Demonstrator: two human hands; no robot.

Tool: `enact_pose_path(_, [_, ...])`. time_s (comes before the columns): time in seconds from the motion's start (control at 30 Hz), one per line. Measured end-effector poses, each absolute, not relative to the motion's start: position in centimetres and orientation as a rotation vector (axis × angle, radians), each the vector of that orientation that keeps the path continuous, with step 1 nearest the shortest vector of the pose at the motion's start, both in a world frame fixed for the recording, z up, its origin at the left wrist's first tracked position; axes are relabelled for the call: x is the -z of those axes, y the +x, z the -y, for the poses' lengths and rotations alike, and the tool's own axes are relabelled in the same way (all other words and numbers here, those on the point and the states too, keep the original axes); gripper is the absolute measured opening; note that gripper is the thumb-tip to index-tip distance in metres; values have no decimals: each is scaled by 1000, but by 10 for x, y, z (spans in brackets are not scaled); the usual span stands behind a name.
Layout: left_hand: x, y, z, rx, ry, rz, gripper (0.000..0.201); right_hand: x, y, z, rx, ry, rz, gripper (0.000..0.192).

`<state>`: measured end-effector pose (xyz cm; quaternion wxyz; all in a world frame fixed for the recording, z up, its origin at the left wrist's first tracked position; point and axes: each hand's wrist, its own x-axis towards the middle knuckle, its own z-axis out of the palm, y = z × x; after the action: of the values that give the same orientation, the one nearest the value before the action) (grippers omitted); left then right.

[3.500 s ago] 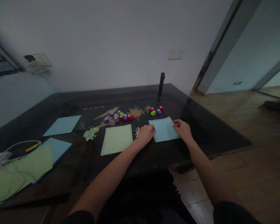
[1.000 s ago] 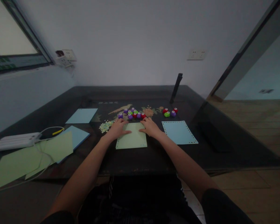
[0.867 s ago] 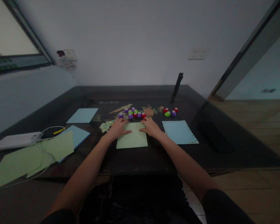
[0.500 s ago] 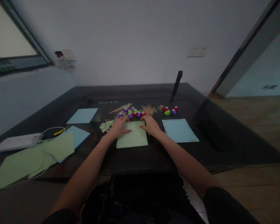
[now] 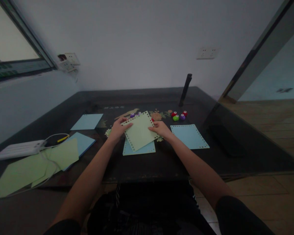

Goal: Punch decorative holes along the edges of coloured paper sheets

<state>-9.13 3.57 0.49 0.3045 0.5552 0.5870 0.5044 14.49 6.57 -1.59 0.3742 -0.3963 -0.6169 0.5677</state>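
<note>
Pinching a green sheet near its sides, the left hand and the right hand hold it at a slant over a blue sheet on the tabletop. Each thumb presses on the front and the other fingers go behind, so both hands are closed, with just the paper in between. The green sheet has little holes along its edges. I can't tell if its low corner touches the blue sheet or hangs just above it.

A few things could go wrong. The paper looks thin, so pulling too hard from both sides might rip it at the holes, where it is likely weakest. Pushing the hands together might bend it in the middle. If the low corner drags, the blue sheet could slide along with it. Some purple toys sit partly hidden behind the green sheet, so a big swing might bump them. Paper bits lie beside the left hand, and a quick flap could blow them about. A second light blue page lies near the right hand, and the arm might nudge it.
</note>
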Motion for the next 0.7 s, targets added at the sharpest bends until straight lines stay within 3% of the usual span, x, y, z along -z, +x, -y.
enact_pose_path(0.1, [-7,-86,-31,-1316,1273,-1310,52,11,149,-68,-1402,-1009,1447,26])
enact_pose_path(0.43, [5,-66,-14,-692,1534,-1066,35,6,152,-70,-1364,-924,1307,39])
enact_pose_path(0.7, [11,-59,-19,-835,1493,-1121,34,13,158,-82,-1058,-1061,1351,47])
